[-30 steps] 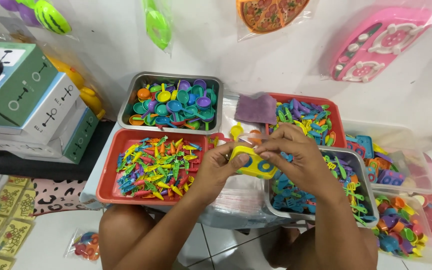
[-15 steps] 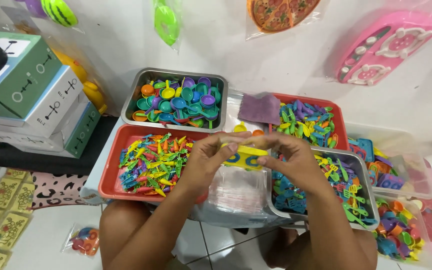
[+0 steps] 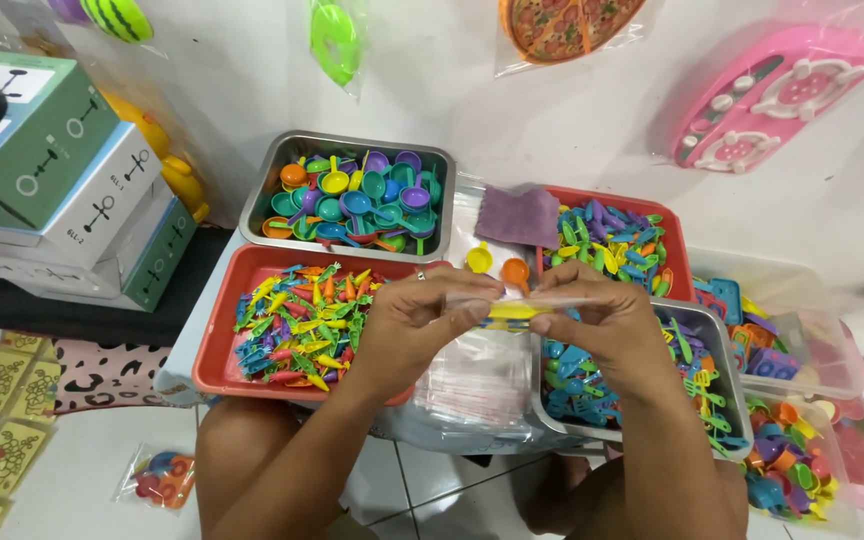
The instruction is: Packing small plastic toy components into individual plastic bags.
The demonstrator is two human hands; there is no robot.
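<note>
— Both hands pinch one thing: the left hand (image 3: 417,325) and the right hand (image 3: 602,325) close their fingertips on a flat yellow toy piece (image 3: 515,311), seen edge-on, with what looks like a clear plastic sleeve around it.

— Where does that piece sit?

— It is held in the air between the two hands, above a stack of clear plastic bags (image 3: 477,385) that lies between the trays. The left hand takes its left end, the right hand its right end.

— What lies under the left hand?

— A red tray (image 3: 214,355) full of small carrot-shaped toy pieces (image 3: 302,325) in many colours. Behind it stands a metal tray (image 3: 262,195) heaped with little toy pans and spoons (image 3: 362,200).

— And on the right?

— A second metal tray (image 3: 722,350) under the right hand holds blue and green toy utensils (image 3: 592,390). Behind that, another red tray (image 3: 677,245) carries more coloured utensils, with a purple cloth (image 3: 519,216) at its near-left corner. Just beyond the fingertips lie a yellow toy ladle (image 3: 478,260) and an orange one (image 3: 515,270).

— Anything further out?

— Clear plastic tubs (image 3: 812,330) at far right hold blue toy pieces and small cups. Stacked green and white cartons (image 3: 62,190) stand at left. On the wall hang bagged toys, among them a pink toy stove (image 3: 772,90) and a toy pizza (image 3: 567,25).
</note>
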